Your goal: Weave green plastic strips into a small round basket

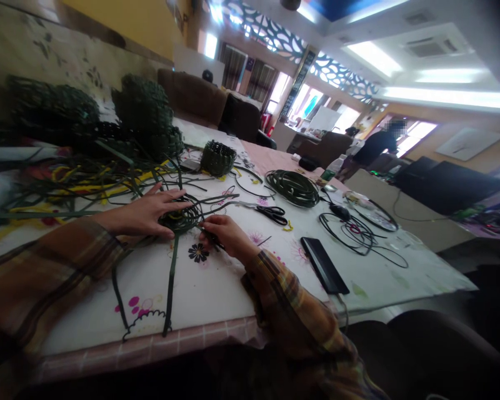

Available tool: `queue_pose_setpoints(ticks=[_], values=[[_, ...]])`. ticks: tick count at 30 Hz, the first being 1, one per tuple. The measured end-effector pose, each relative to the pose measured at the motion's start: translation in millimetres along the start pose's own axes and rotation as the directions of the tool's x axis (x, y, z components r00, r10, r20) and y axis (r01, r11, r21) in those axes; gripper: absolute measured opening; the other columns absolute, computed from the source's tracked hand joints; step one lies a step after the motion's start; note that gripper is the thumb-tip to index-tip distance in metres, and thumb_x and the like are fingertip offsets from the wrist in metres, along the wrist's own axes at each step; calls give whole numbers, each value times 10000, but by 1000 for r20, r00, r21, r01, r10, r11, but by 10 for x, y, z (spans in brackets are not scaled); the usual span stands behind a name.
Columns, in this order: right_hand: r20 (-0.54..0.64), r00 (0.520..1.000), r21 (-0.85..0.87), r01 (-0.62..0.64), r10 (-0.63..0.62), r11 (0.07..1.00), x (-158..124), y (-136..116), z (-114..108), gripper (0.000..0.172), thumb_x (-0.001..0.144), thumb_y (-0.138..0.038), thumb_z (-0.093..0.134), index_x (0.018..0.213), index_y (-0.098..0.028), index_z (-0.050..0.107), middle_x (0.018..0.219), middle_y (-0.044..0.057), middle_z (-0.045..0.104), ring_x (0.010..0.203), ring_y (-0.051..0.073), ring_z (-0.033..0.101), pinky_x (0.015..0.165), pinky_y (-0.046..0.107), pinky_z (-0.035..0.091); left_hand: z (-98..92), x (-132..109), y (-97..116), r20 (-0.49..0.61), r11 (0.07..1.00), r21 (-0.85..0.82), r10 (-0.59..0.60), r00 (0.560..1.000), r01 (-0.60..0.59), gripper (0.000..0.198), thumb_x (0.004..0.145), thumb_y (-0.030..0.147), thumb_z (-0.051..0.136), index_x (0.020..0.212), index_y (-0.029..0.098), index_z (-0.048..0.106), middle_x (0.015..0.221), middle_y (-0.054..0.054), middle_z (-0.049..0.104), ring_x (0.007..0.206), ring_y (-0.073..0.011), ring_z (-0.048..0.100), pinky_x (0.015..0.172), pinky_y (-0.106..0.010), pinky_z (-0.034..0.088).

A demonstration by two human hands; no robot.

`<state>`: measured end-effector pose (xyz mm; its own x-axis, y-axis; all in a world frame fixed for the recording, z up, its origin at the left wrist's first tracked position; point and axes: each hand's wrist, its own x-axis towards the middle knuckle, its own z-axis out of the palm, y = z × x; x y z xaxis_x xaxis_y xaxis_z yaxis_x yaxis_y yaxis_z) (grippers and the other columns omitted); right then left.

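Note:
A flat woven disc of dark green strips (pixel 182 218) lies on the flowered tablecloth (pixel 216 289), with loose strips (pixel 171 283) radiating toward the table's near edge. My left hand (pixel 148 212) lies flat on the disc, fingers stretched out, pressing it down. My right hand (pixel 225 234) is closed in a pinch on a green strip at the disc's right edge. Both arms wear plaid sleeves.
Black scissors (pixel 273 213) lie right of my hands, with a coil of green strip (pixel 294 187), a small woven basket (pixel 218 158), a black phone (pixel 324 265) and black cables (pixel 354 233). Larger woven baskets (pixel 148 114) and tangled strips fill the far left. A person (pixel 373 147) stands in the background.

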<state>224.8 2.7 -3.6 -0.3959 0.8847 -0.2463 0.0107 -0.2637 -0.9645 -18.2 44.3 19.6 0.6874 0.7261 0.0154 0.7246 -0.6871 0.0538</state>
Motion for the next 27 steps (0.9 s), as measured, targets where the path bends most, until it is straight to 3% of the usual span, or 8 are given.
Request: queue_pose_setpoints(ticks=[3, 6, 10, 14, 19, 21, 27], values=[[-98, 994, -108, 42, -52, 993, 25, 3, -50, 78, 776, -205, 611, 726, -155, 577, 562, -54, 541, 484, 70, 457, 497, 194, 335, 11, -3, -18, -13, 1000, -2, 14, 1000, -14, 821, 792, 504, 691, 1515, 259, 390, 1633, -180, 202, 1491, -367, 241, 1185, -640, 34], [-105, 986, -275, 95, -128, 957, 67, 23, -145, 105, 766, -233, 611, 719, -142, 635, 497, -83, 428, 451, 56, 313, 458, 206, 206, 29, -2, -39, -21, 1000, -2, 27, 999, -27, 814, 801, 523, 678, 1517, 268, 386, 1632, -177, 214, 1488, -370, 247, 1183, -642, 44], [-66, 969, -483, 176, -236, 858, 114, 26, -243, 147, 768, -264, 634, 724, -132, 681, 523, -65, 471, 502, 69, 363, 514, 214, 266, 46, 8, -57, -32, 999, 0, 36, 999, -36, 818, 805, 579, 654, 1514, 269, 391, 1626, -173, 241, 1485, -370, 257, 1189, -632, 41], [-20, 937, -752, 216, -349, 623, 90, -69, -244, 150, 816, -195, 618, 715, -127, 706, 601, -27, 567, 600, 87, 460, 623, 218, 336, 50, 13, -55, -46, 999, -14, 37, 998, -38, 824, 802, 612, 640, 1511, 270, 398, 1621, -180, 252, 1476, -375, 273, 1191, -627, 57], [61, 913, -989, 110, -404, 98, 0, -180, -181, 224, 873, -118, 535, 743, -145, 716, 763, 48, 678, 683, 132, 546, 630, 264, 304, 49, 17, -36, -44, 1000, -17, 19, 999, -19, 840, 805, 614, 639, 1526, 283, 362, 1619, -169, 271, 1485, -358, 262, 1194, -615, 37], [81, 912, -997, 68, -402, -46, -23, -183, -162, 222, 843, -74, 521, 802, -163, 720, 877, 60, 708, 729, 149, 589, 614, 278, 288, 47, 19, -31, -39, 1000, -27, 15, 999, -16, 854, 809, 632, 621, 1536, 287, 335, 1621, -166, 270, 1488, -346, 260, 1195, -611, 20], [105, 922, -986, 49, -373, -157, -45, -196, -160, 236, 873, -82, 500, 853, -184, 713, 950, 45, 711, 797, 166, 639, 606, 287, 307, 45, 19, -26, -26, 999, -48, -23, 999, 22, 909, 787, 681, 589, 1546, 265, 313, 1632, -144, 254, 1489, -352, 254, 1204, -578, 6]])
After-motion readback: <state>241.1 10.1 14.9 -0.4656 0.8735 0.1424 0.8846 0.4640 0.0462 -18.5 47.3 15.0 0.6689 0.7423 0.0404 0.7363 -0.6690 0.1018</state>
